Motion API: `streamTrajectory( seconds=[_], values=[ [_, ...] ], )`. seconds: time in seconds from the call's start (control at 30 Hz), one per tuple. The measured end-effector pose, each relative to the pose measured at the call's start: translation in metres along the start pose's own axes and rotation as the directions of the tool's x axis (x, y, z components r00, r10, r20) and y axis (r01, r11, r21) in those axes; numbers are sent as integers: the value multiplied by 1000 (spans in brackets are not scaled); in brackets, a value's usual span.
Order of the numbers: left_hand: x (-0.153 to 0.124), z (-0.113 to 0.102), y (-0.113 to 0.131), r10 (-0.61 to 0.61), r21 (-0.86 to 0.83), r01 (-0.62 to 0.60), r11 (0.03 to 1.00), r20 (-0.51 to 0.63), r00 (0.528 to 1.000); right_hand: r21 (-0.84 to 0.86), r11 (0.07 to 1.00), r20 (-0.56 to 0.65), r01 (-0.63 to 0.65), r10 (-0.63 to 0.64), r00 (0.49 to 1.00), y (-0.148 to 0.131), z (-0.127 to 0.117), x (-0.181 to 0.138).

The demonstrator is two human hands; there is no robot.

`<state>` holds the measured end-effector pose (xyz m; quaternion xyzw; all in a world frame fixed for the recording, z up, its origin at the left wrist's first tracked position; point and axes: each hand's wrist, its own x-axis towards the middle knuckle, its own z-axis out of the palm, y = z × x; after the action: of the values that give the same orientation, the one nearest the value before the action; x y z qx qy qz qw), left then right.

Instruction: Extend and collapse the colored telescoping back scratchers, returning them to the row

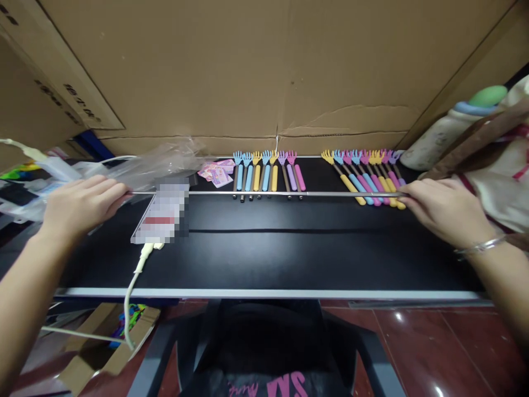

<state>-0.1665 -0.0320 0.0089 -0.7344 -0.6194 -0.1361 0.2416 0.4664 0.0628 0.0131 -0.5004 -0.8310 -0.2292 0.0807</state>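
A long, thin metal telescopic rod stretches level across the view above the black tabletop, thinner toward the left. My left hand pinches its left tip, and my right hand closes around the thicker right end; a silver bracelet circles that wrist. Behind the rod at centre lie several small claw-shaped heads, short rods and coloured handles, forming one group of back scratcher parts. Nearer my right hand, several whole back scratchers with yellow, blue, pink and purple handles lie slanted side by side.
A phone with a white cable lies at left, near clear plastic bags and small printed cards. Cardboard walls the back. A bottle and a cloth bag stand right. An open carton sits below left.
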Motion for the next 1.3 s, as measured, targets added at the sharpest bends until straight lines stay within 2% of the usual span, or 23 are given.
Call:
streamTrajectory(
  seconds=[0.1, 0.2, 0.27, 0.3, 0.4, 0.5, 0.6, 0.73, 0.83, 0.93, 1.03, 1.13, 1.2, 1.3],
  values=[
    [4, -6, 6, -15, 31, 15, 999, -6, 1000, -6, 999, 41, -37, 37, 998, 4, 1, -1],
    [17, -6, 28, 77, 89, -76, 993, -15, 997, 28, 1000, 6, 2, -2, 1000, -16, 1, 7],
    [30, -4, 59, 196, 101, -190, 977, -53, 979, 66, 994, -48, 89, -86, 995, -48, -1, 16],
    [37, -2, 80, 282, 87, -276, 957, -66, 957, 83, 986, -69, 147, -141, 988, -68, -3, 21],
    [53, 0, 146, 434, 65, -429, 901, -111, 894, 96, 955, -163, 282, -264, 951, -127, -12, 34],
    [61, 0, 193, 454, 41, -453, 890, -165, 876, 67, 956, -197, 287, -269, 943, -161, -24, 42],
    [62, -2, 207, 423, -10, -432, 902, -187, 887, 55, 964, -198, 262, -246, 949, -169, -35, 45],
    [64, -8, 200, 450, -36, -464, 885, -186, 873, 23, 962, -237, 272, -259, 936, -165, -38, 45],
    [67, -11, 181, 482, -1, -490, 872, -172, 859, -50, 963, -265, 266, -270, 926, -150, -33, 45],
    [67, -10, 141, 411, 46, -409, 911, -126, 903, -122, 978, -219, 167, -191, 957, -112, -24, 43],
    [60, -4, 86, 277, 21, -277, 961, -51, 959, -160, 987, -74, 20, -33, 997, -56, -13, 33],
    [44, 0, 37, 128, 83, -124, 989, -47, 991, -206, 974, 11, -99, 104, 995, -9, -7, 17],
    [32, 1, 17, 92, 93, -88, 992, -45, 995, -238, 965, 42, -111, 125, 991, 9, -5, 7],
    [20, 2, 7, 66, 42, -64, 997, -45, 997, -258, 963, 11, -82, 88, 996, 17, -2, -1]
  ],
)
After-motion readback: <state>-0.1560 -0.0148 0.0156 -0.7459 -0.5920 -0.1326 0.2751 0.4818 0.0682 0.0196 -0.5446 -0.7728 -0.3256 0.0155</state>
